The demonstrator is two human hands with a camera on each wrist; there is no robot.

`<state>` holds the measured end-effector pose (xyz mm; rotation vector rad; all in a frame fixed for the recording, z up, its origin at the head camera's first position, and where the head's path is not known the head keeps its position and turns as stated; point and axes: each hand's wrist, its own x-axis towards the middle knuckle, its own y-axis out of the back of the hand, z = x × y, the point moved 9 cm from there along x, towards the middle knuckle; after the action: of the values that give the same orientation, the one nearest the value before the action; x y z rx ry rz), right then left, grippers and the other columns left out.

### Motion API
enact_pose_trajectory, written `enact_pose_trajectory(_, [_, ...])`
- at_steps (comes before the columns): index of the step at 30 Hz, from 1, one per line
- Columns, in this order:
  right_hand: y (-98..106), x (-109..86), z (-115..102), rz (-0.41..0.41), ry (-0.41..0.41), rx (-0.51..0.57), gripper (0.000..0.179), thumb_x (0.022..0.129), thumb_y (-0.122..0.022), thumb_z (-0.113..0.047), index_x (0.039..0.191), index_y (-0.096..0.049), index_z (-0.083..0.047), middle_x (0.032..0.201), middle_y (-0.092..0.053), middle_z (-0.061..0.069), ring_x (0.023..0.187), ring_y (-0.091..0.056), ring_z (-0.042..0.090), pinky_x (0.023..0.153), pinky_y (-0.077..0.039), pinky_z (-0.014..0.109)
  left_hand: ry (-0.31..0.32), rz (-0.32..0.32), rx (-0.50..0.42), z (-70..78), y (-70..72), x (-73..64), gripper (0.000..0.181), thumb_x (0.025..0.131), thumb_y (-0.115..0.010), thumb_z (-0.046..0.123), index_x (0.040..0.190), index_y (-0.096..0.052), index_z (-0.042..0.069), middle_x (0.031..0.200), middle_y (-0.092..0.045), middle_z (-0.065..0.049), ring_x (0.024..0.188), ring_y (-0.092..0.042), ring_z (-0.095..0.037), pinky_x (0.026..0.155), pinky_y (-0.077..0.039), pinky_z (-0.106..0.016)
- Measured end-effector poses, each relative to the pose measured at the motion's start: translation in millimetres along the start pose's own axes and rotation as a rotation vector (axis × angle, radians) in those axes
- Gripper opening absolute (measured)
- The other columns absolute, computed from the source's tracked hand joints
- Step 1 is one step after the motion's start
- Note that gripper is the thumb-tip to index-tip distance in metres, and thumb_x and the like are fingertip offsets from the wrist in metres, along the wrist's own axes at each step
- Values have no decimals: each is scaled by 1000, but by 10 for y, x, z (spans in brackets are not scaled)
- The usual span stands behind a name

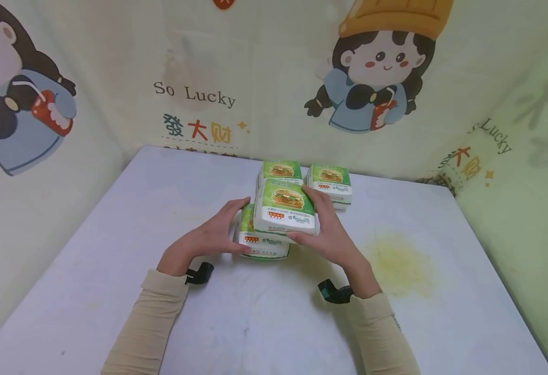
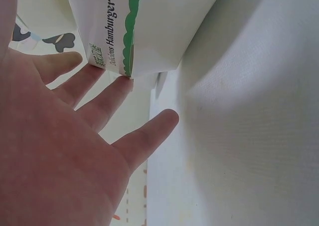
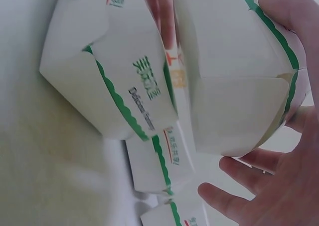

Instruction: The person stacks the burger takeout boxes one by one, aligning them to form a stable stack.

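My right hand grips the top burger box, thumb and fingers curled round it, on the lower box at mid-tabletop. My left hand lies flat-fingered against that lower box. I judge I'm stacking; squaring the edges should come next.

Both forearms reach forward from the bottom of the head view, in beige sleeves, each with a dark strap at the wrist. The left hand lies with fingers straight and slightly spread, fingertips against the side of the lower burger box. The right hand is on the opposite side, fingers curled up around the right side of the upper burger box, thumb along its near edge. The hands face each other, palms inward.
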<state>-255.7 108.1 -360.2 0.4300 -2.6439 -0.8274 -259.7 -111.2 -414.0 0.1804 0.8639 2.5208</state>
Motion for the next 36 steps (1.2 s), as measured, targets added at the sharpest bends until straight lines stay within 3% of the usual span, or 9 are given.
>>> enact_pose_trajectory(9, [-140,-8,-7,-22,-19,-7,97,77,-83,-40,154,-24,-37,157,-22,2,138,-32,24,110,-38,54,-32,3,-16,18,-12,19,114,69,-90,36,158,-19,26,158,-25,-3,146,-26,-24,118,-29,-56])
enact_pose_trajectory(21, [-262,13,-112,0,53,21,97,77,-84,-37,153,-25,-34,155,-23,-1,136,-34,20,111,-38,51,-66,13,-52,55,21,15,110,66,-92,33,153,-26,21,155,-30,-7,142,-30,-26,118,-28,-56])
enact_pose_trajectory(24, [-300,17,-111,-9,54,19,99,77,-83,-39,154,-22,-36,156,-21,-3,138,-32,19,112,-37,51,-74,2,-78,52,9,34,109,66,-93,32,152,-27,23,153,-32,-3,141,-31,-23,119,-26,-55])
enact_pose_trajectory(32, [-397,18,-135,-72,23,-9,101,80,-78,-45,156,-13,-39,159,-12,-5,141,-26,20,114,-36,51,-228,-70,-227,178,-27,138,90,67,-93,23,141,-43,35,136,-56,10,123,-53,-14,116,-33,-48])
enact_pose_trajectory(36, [-406,0,-136,-115,21,-19,104,81,-77,-46,157,-8,-40,161,-7,-8,144,-22,20,114,-36,52,-243,-90,-253,199,-43,151,89,67,-93,22,139,-44,38,133,-59,12,122,-56,-10,115,-35,-45])
